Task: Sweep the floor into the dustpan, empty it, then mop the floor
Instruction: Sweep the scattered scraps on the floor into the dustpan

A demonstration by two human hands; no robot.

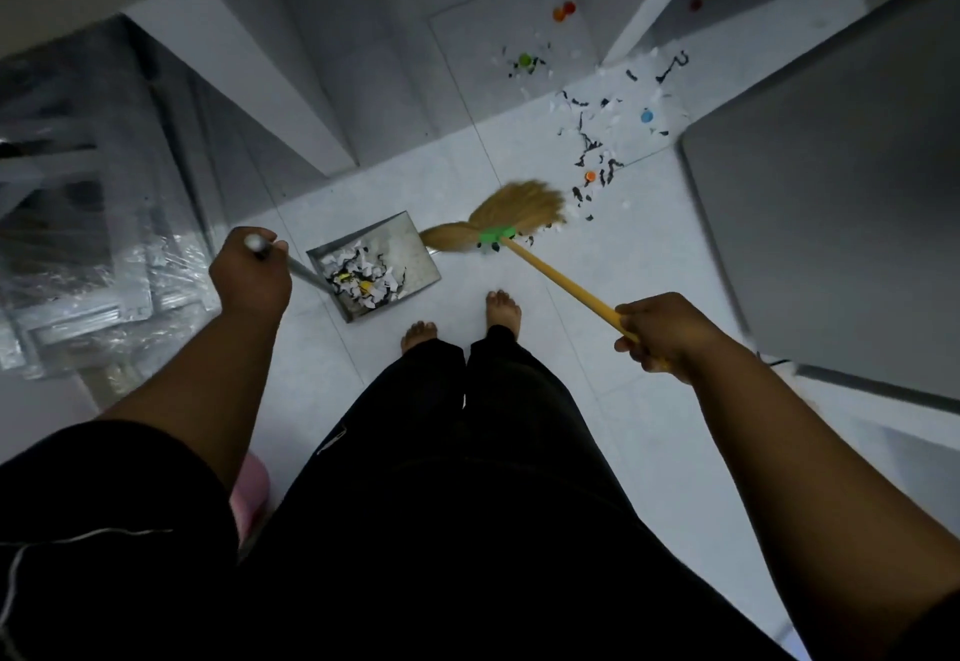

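Now, left hand (252, 278): fingers curled round the top of the metal handle of the dustpan (410, 239).
Right hand (662, 330): grips the yellow stick of the broom (519, 211) near its end.
Dustpan: on the floor (623, 271) between the hands, nearer the left; open side faces the broom; scraps (358, 281) piled at its back.
Broom: straw head blurred, ahead of the right hand, at the dustpan's lip.
Litter (592, 141): black and white bits with coloured caps, beyond the broom head, well ahead of the right hand.
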